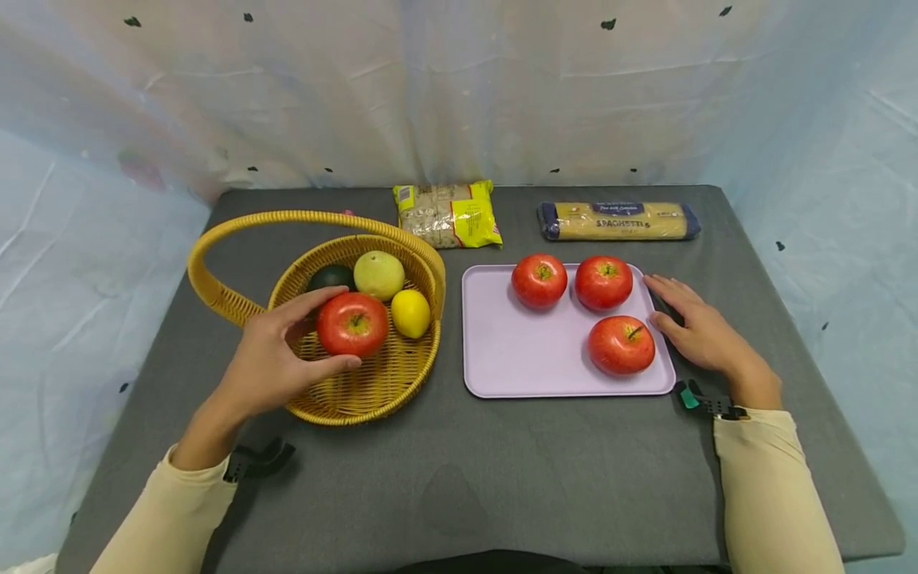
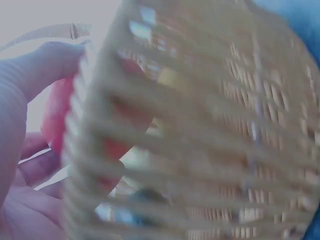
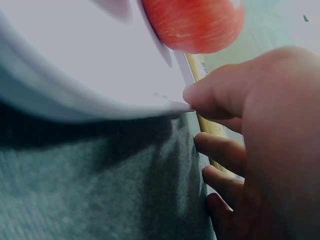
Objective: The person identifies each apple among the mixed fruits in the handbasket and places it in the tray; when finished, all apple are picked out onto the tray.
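A red apple (image 1: 353, 325) is held between the thumb and fingers of my left hand (image 1: 276, 355), over the yellow wicker basket (image 1: 402, 402). Inside the basket lie a pale green round fruit (image 1: 378, 275), a yellow lemon (image 1: 412, 313) and a dark green fruit (image 1: 331, 277) partly covered by the hand. Through the basket's weave, the left wrist view shows the held apple (image 2: 57, 117) blurred. My right hand (image 1: 706, 335) rests at the right edge of a lilac tray (image 1: 523, 359), its thumb (image 3: 215, 95) at the rim. On that tray sit three red apples (image 1: 621, 345).
A yellow-and-clear bag of pale food (image 1: 448, 215) lies at the back of the grey table (image 1: 574, 478). To its right is a spaghetti pack (image 1: 619, 221). The basket's tall handle (image 1: 315, 217) arches up over its far left side. Curtains hang behind the table.
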{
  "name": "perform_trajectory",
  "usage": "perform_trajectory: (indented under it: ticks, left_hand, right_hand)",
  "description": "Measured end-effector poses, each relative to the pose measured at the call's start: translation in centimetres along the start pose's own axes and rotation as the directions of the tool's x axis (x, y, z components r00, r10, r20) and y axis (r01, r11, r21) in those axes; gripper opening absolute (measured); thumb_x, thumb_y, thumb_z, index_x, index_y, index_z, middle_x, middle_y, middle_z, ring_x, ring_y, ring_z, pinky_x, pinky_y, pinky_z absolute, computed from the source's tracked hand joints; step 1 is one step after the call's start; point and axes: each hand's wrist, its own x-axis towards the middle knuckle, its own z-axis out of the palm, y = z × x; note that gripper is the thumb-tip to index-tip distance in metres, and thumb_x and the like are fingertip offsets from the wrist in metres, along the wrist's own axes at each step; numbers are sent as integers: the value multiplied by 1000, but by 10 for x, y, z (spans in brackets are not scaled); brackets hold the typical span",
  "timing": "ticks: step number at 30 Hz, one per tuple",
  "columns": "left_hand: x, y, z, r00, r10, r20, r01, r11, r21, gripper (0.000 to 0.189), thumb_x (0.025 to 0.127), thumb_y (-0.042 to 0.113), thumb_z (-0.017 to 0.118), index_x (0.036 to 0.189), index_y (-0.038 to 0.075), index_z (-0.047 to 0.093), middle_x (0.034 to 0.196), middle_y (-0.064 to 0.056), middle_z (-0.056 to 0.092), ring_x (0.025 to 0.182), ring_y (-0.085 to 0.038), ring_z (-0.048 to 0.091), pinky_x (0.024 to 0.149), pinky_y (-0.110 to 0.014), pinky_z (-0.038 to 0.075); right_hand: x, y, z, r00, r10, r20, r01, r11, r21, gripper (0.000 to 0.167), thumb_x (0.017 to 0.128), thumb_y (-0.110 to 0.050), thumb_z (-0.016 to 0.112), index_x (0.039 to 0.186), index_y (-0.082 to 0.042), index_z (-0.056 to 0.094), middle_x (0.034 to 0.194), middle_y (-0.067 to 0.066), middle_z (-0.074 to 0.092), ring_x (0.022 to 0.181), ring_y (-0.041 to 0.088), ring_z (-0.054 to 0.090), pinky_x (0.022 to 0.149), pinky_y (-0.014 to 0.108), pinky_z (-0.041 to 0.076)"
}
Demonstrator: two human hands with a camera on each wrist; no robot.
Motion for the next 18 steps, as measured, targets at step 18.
perform_trajectory:
  ticks: [18]
  left_hand:
    - [26, 70, 34, 985, 153, 81, -128, 959, -254, 93, 71, 9, 104, 154, 15, 63, 148, -1, 69, 128, -16, 69, 108, -29, 59]
  right_hand:
    - [0, 0, 1, 1000, -16, -19, 16, 1000, -10, 72, 112, -24, 59, 175, -16, 26, 178, 29, 24, 166, 54, 13, 127, 81, 15]
